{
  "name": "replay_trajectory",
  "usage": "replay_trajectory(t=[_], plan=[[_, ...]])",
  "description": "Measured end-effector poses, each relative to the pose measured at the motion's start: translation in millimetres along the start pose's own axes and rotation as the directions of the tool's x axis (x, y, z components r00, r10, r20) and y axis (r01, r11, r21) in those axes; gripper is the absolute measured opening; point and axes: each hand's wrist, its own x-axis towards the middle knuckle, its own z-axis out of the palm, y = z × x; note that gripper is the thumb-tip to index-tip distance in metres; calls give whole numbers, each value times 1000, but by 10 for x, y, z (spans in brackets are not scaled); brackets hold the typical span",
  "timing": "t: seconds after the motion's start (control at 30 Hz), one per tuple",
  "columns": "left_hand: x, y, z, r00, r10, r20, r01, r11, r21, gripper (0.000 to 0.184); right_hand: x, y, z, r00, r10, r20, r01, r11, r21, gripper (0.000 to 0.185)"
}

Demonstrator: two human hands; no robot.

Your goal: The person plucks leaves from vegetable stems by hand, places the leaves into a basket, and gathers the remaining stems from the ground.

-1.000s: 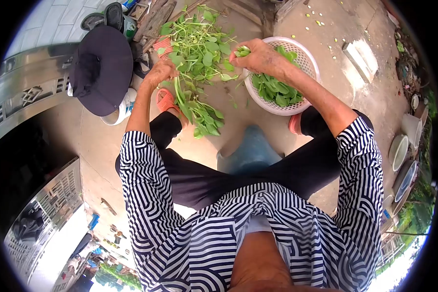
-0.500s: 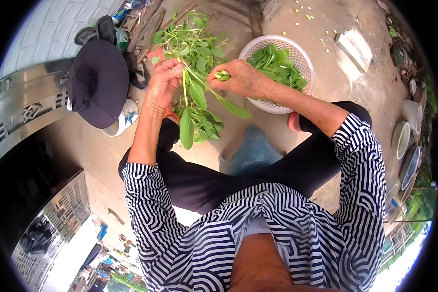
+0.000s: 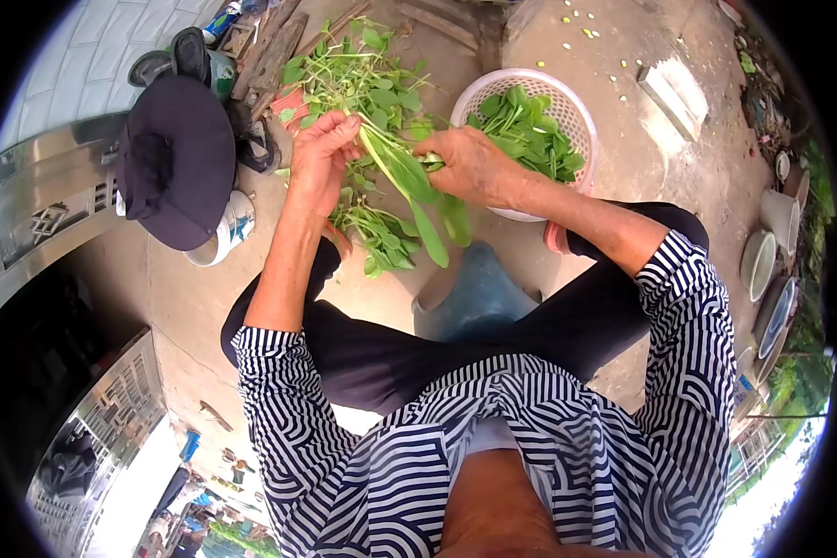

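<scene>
My left hand [image 3: 324,160] is closed, pinching the stem end of a leafy green sprig [image 3: 407,172] whose long leaves hang toward my knees. My right hand [image 3: 465,166] is closed around some picked greens [image 3: 431,162], partly hidden by its fingers, and is close beside the sprig's leaves. Beyond my hands a heap of leafy greens [image 3: 367,79] lies on the ground, and a smaller pile [image 3: 381,242] lies nearer me, below the sprig. Right of my right hand stands a white perforated basket [image 3: 581,121] with loose green leaves [image 3: 530,130] in it.
A dark wide-brimmed hat [image 3: 181,167] sits over a white bucket [image 3: 237,228] at the left. A blue plastic stool [image 3: 479,288] is between my legs. At the right lies a pale block [image 3: 670,102], with several basins [image 3: 763,265] along the edge. Wooden boards [image 3: 279,60] lie at far left.
The sprig's leaves have swung to the right, toward my right hand. My right hand has shifted slightly right and turned, still closed on greens.
</scene>
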Motion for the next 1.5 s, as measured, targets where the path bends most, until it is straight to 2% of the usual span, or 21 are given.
replay_trajectory(t=[0.07, 0.13, 0.2, 0.27, 0.3, 0.37, 0.5, 0.63, 0.67, 0.7, 0.73, 0.8, 0.93, 1.03, 1.07, 1.13, 1.17, 1.27, 1.4, 1.47, 1.5], plan=[[24, -29, -83, 999, 2, -54, 0, 999, 33, 8, 16, -37, -7, 970, -147, -193, 131, 987, -92, 19], [84, -89, -207, 982, -42, -182, 14, 988, -151, 8, -10, -156, -85, 954, -207, -218, 191, 977, -95, 19], [97, -71, -307, 981, -8, -193, -21, 988, -151, 10, 25, -186, -124, 933, -270, -240, 252, 962, -100, 19], [89, -37, -167, 974, 56, -221, -46, 998, 50, 11, 99, -125, -147, 943, -131, -306, 196, 961, 196, 22], [96, -58, -92, 978, 57, -199, -50, 998, 43, 11, 78, -111, -135, 944, -121, -308, 187, 963, 195, 22], [99, -75, 41, 974, 86, -209, -72, 995, 73, 10, 82, -78, -94, 989, 100, -107, -94, 994, 55, 25], [65, -91, 138, 966, 149, -214, -123, 984, 130, 9, 57, -51, 31, 973, 223, -62, -194, 932, 305, 32], [53, -114, 237, 953, 216, -213, -181, 969, 171, 11, 47, -68, 23, 974, 227, 30, -224, 922, 316, 19], [67, -127, 206, 954, 216, -211, -181, 968, 172, 11, 33, -57, 37, 995, 65, -76, -64, 998, 22, 15], [78, -127, 171, 966, 158, -202, -125, 978, 169, 11, 23, -82, 27, 984, -122, -127, 82, 955, -287, 13], [89, -137, 138, 976, 99, -196, -67, 984, 165, 11, 16, -107, -11, 984, -122, -127, 81, 955, -287, 13], [80, -194, 158, 976, 50, -214, -33, 996, 86, 11, -12, -183, -127, 914, -395, -93, 348, 881, -322, 12], [99, -180, 41, 949, -84, -305, 75, 996, -42, 11, -60, -313, -142, 823, -567, 29, 536, 759, -370, 12], [46, -202, 188, 988, -59, -139, 73, 993, 95, 7, 82, -169, -66, 906, -276, -321, 236, 959, -159, 13], [26, -196, 256, 990, -65, -128, 77, 993, 91, 7, 104, -107, -81, 908, -268, -323, 225, 960, -165, 13], [-14, -164, 347, 996, -71, -50, 77, 988, 133, 5, 132, -70, -126, 951, 69, -302, -101, 991, -92, 20], [-20, -155, 363, 996, -72, -49, 78, 988, 133, 5, 151, -54, -138, 951, 70, -302, -102, 991, -92, 20], [-44, -166, 400, 998, -39, -48, 45, 989, 144, 4, 155, 28, -151, 965, 258, -53, -236, 935, 265, 26], [-48, -188, 357, 995, -83, 63, 73, 987, 141, 6, 162, 125, -176, 977, 166, 131, -205, 894, 397, 24], [-36, -202, 306, 990, -109, 88, 97, 987, 132, 6, 147, 30, -254, 926, 240, 292, -353, 827, 438, 21], [-33, -198, 293, 993, -57, 106, 24, 958, 285, 7, 151, 29, -241, 925, 240, 294, -354, 826, 439, 21]])
